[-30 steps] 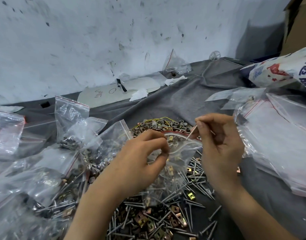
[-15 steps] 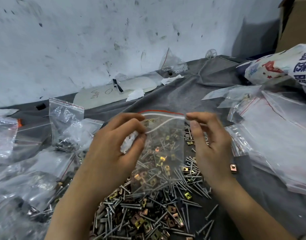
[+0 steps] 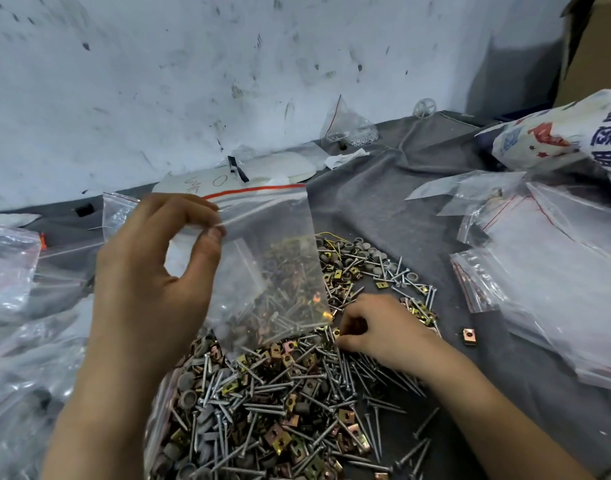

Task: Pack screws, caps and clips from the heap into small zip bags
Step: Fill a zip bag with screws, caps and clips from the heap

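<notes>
1. Half a second back both hands were on the mouth of the zip bag [image 3: 273,244]. Now only the left hand [image 3: 151,282] has it, thumb and fingers pinching the left end of the seal.
2. The bag dangles just above centre, over the heap [image 3: 280,410], which fills 6 o'clock on the table [image 3: 383,209].
3. The right hand [image 3: 376,323] has dropped to 4 o'clock of the bag, fingers curled into the heap. Can't tell if it's got a clip yet.
4. My read: opening's done and filling starts now.
5. Spare bags [image 3: 556,271] sit at 3 o'clock.
</notes>
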The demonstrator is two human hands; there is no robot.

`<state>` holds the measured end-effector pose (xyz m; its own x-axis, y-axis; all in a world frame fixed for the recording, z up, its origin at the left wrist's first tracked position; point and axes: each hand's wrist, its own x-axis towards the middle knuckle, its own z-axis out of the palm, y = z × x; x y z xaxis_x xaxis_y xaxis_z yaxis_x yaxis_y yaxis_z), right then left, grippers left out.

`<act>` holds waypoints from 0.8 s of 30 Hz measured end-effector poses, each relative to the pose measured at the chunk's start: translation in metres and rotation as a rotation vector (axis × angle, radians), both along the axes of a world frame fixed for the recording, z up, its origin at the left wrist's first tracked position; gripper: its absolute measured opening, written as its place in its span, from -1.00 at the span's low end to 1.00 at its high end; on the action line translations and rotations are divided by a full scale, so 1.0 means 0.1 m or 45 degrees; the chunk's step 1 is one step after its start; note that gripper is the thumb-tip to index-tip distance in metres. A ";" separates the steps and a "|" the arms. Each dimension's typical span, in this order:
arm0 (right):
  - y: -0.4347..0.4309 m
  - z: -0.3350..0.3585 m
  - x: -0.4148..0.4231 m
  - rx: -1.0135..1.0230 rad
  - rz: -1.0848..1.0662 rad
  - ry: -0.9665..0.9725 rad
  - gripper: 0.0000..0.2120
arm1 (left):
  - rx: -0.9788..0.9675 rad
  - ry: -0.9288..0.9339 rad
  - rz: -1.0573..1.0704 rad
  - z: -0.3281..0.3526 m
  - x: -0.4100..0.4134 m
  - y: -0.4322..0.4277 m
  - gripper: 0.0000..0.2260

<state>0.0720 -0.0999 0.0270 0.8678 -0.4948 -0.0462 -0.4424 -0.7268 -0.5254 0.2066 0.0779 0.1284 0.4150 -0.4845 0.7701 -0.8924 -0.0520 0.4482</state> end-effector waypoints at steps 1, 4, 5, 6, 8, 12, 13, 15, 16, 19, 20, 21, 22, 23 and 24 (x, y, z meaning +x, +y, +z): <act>0.00 0.00 0.00 0.007 0.007 -0.005 -0.86 | -0.011 0.008 -0.003 0.00 0.01 0.00 -0.89; 0.01 0.02 -0.01 0.030 0.040 0.008 -0.85 | -0.010 0.008 -0.003 0.00 0.02 0.01 -0.88; 0.01 0.02 -0.01 0.038 0.050 0.013 -0.86 | -0.004 0.008 -0.003 0.00 0.02 0.01 -0.88; 0.01 0.02 -0.01 0.057 0.053 0.009 -0.88 | 0.003 0.011 -0.005 0.00 0.01 0.01 -0.88; 0.00 0.02 -0.01 0.107 0.045 -0.019 -0.87 | 0.015 0.008 0.001 0.00 0.01 0.01 -0.87; -0.03 0.01 -0.01 0.121 -0.004 -0.114 -0.89 | 0.041 -0.037 0.028 0.00 0.01 0.00 -0.87; -0.03 0.02 -0.01 0.136 -0.019 -0.136 -0.91 | 0.044 -0.045 0.031 0.01 0.01 -0.01 -0.87; -0.02 0.04 -0.01 0.172 -0.034 -0.163 -0.95 | 0.040 -0.036 0.031 0.00 0.01 -0.01 -0.86; -0.01 0.05 -0.01 0.195 -0.045 -0.177 -0.94 | 0.040 -0.021 0.026 0.00 0.01 0.00 -0.85; 0.03 0.07 0.00 0.263 -0.112 -0.245 -0.95 | 0.019 0.013 0.002 -0.02 0.03 0.01 -0.87; 0.03 0.06 0.01 0.291 -0.140 -0.275 -0.98 | 0.011 0.018 -0.003 -0.03 0.04 0.01 -0.88; 0.03 0.06 0.01 0.308 -0.163 -0.300 -0.99 | 0.004 0.024 -0.006 -0.03 0.04 0.01 -0.90; 0.02 0.05 0.00 0.298 -0.182 -0.317 -0.96 | 0.000 0.031 -0.010 -0.03 0.05 0.01 -0.90; 0.00 0.04 0.00 0.252 -0.189 -0.321 -0.93 | -0.002 0.038 -0.012 -0.04 0.06 0.01 -0.90; -0.01 0.04 0.00 0.181 -0.181 -0.316 -0.89 | -0.004 0.045 -0.013 -0.04 0.06 0.02 -0.90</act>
